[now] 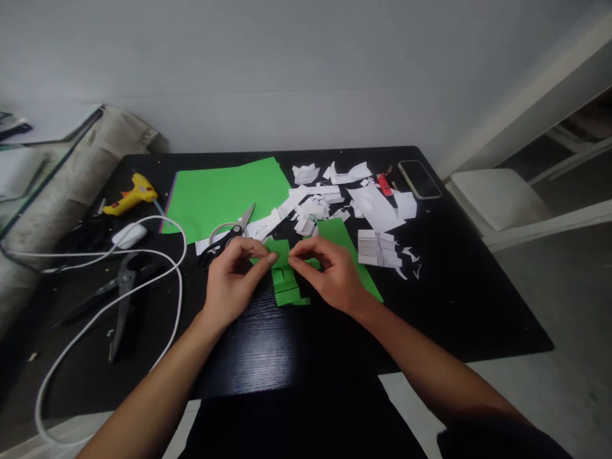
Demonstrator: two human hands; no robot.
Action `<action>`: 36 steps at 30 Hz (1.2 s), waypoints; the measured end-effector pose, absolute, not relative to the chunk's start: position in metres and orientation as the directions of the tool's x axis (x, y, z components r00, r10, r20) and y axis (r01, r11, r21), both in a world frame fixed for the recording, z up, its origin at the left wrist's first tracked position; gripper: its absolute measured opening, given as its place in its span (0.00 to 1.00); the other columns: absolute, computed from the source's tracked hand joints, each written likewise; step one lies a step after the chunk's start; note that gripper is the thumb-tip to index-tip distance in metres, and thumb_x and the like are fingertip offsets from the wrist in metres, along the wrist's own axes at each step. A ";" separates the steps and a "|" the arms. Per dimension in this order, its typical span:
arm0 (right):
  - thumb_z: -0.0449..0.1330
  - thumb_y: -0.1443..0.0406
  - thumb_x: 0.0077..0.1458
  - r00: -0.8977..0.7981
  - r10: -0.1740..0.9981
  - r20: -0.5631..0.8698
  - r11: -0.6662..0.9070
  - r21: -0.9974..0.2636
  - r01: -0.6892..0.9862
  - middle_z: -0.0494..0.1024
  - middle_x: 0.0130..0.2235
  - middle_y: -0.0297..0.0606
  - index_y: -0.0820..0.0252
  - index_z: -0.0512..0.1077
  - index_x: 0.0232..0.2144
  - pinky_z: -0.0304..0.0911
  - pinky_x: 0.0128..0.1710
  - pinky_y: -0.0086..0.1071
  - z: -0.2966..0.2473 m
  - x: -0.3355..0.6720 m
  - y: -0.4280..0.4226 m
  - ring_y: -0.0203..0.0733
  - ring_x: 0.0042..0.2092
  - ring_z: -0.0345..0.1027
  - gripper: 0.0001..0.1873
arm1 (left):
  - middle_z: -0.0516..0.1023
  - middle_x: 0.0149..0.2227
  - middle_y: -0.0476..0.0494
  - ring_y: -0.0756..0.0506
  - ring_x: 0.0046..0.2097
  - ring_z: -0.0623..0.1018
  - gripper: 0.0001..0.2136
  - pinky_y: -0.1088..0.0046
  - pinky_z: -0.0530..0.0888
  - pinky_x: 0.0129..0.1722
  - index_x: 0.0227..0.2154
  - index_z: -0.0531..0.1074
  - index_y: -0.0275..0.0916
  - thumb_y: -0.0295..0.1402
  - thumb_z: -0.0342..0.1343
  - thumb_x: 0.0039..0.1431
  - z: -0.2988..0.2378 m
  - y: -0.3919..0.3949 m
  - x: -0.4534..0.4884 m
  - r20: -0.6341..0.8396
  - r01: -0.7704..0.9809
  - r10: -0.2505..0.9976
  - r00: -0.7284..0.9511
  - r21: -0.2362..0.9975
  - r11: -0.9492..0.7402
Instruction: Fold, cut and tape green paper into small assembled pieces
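Observation:
A small cut and creased piece of green paper (285,287) hangs between my two hands, over the front middle of the black table. My left hand (234,274) pinches its upper left part between thumb and index finger. From the other side, my right hand (332,271) pinches the upper right part with its fingertips. Fold lines and small tabs show on the paper's lower part. Just behind my left hand lie black-handled scissors (229,237), blades apart. A larger strip of green paper (351,255) lies partly behind my right hand.
Green sheets (224,191) lie at the back left, near a yellow glue gun (136,194). White paper scraps (313,210) spread behind my hands. A phone (419,179) lies back right. Large shears (125,287) and a looping white cable (180,280) occupy the left side.

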State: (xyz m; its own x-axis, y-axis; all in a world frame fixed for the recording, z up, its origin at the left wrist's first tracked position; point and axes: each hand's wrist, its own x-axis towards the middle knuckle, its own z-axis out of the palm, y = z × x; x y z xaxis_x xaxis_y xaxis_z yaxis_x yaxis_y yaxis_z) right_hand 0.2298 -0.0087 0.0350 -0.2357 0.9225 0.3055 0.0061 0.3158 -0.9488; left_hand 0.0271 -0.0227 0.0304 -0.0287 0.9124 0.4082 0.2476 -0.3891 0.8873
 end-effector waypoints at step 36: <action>0.76 0.57 0.55 -0.194 0.970 0.146 0.130 -0.987 -0.093 0.86 0.42 0.37 0.53 0.82 0.42 0.81 0.46 0.39 0.036 0.227 -0.008 0.43 0.43 0.82 0.15 | 0.85 0.38 0.47 0.43 0.41 0.82 0.06 0.62 0.79 0.44 0.39 0.85 0.48 0.28 0.70 0.61 0.039 -0.023 0.026 0.529 0.385 0.845 0.079 0.766 -0.515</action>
